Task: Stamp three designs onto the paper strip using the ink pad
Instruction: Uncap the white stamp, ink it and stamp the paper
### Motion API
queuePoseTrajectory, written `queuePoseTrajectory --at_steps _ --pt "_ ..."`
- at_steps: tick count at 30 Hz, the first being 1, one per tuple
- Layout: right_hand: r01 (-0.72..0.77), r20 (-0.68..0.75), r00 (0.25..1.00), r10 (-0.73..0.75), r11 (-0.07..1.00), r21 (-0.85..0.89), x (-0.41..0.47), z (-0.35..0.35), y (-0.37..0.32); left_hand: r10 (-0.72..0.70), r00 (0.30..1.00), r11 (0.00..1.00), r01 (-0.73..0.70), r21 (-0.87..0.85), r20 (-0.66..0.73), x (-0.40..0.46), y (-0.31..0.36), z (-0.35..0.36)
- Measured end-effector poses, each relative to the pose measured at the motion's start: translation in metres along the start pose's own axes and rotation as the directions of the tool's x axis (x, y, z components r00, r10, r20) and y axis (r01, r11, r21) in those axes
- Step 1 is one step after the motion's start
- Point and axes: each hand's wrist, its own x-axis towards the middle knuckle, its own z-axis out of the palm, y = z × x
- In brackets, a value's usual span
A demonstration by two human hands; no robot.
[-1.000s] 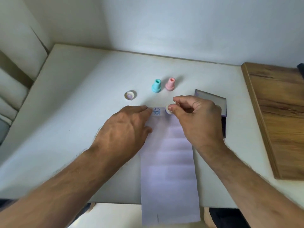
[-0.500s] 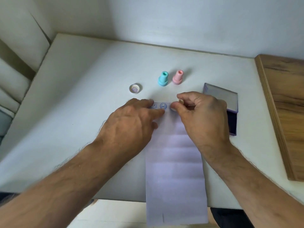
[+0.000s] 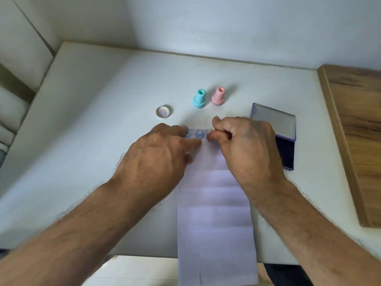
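Observation:
A long pale lilac paper strip lies on the white table and hangs over its near edge. Two blue round face prints show along its far end; the left one is half covered by my fingers. My left hand presses flat on the strip's far left corner. My right hand is closed on a small pale stamp, held down on the strip's far right corner and mostly hidden. The open dark ink pad with its raised lid sits just right of that hand.
A teal stamp and a pink stamp stand upright beyond the strip. A small round cap lies to their left. A wooden board runs along the table's right side. Walls close the back and left.
My left fingers slid right onto the strip's far end and a second print at the left came into view. My right hand stayed pinched on the stamp at the right corner.

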Motion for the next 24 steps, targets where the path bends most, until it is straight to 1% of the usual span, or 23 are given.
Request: queuePoseTrajectory --at_steps 6,12,16,21,24 --pt "0.051 -0.011 0.999 -0.052 0.998 -0.035 -0.0001 0.0015 -0.0013 0.005 1.000 1.000 -0.005 -0.010 -0.016 -0.0006 -0.0012 0.0000" --pt "0.036 -0.016 0.999 -0.036 0.999 0.012 -0.0003 0.0002 0.0013 0.008 1.000 1.000 -0.008 -0.020 -0.024 -0.0004 -0.0020 0.0004" --pt "0.044 -0.022 0.999 -0.044 0.999 -0.014 -0.0011 0.0022 -0.0010 0.003 1.000 1.000 -0.004 -0.025 -0.026 -0.0005 -0.0023 0.0004" --pt "0.003 -0.026 1.000 -0.001 0.998 0.060 -0.0017 0.0003 0.0012 0.008 1.000 1.000 -0.009 -0.028 -0.024 -0.0010 -0.0021 -0.0001" --pt "0.016 -0.030 0.999 -0.015 0.999 0.044 -0.0026 0.0016 -0.0011 0.008 1.000 1.000 -0.009 -0.026 -0.020 -0.0001 -0.0021 -0.0004"
